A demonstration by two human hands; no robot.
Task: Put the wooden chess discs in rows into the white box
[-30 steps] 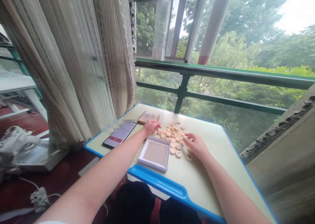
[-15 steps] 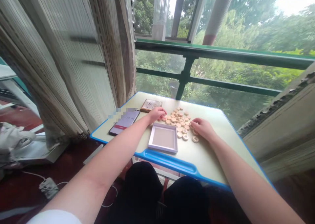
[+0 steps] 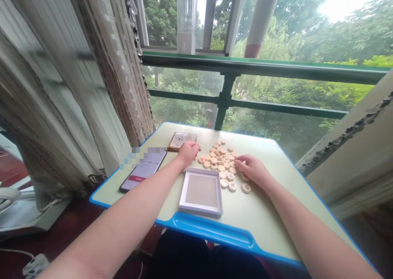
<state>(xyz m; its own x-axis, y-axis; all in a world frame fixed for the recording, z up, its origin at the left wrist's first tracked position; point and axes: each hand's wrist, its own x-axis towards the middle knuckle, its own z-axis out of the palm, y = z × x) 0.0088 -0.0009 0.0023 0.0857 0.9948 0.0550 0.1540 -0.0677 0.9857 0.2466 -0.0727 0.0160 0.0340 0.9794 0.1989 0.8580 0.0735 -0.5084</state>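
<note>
A loose pile of round wooden Chinese chess pieces (image 3: 220, 160) lies on the table, several showing dark or red characters. My left hand (image 3: 188, 153) is at the pile's left, between the lidded box and the open tray, its fingers curled together; whatever they may hold is hidden. My right hand (image 3: 252, 168) rests at the right edge of the pile, fingers stretched toward the pieces and slightly bent. Part of one piece shows beneath it. A shallow, open white box (image 3: 201, 191) sits in front of the pile with nothing inside.
A phone (image 3: 144, 170) showing a timer lies at the left. Behind my left hand is a flat box (image 3: 178, 140) with dark writing. The small table (image 3: 270, 213) has a blue rim and a front groove. Curtains (image 3: 123, 86) and a green railing (image 3: 260, 72) stand around it.
The view has shifted, so the table appears nearer and lower. My left hand has drawn slightly away from the red-marked piece. My right hand stays beside the pile.
</note>
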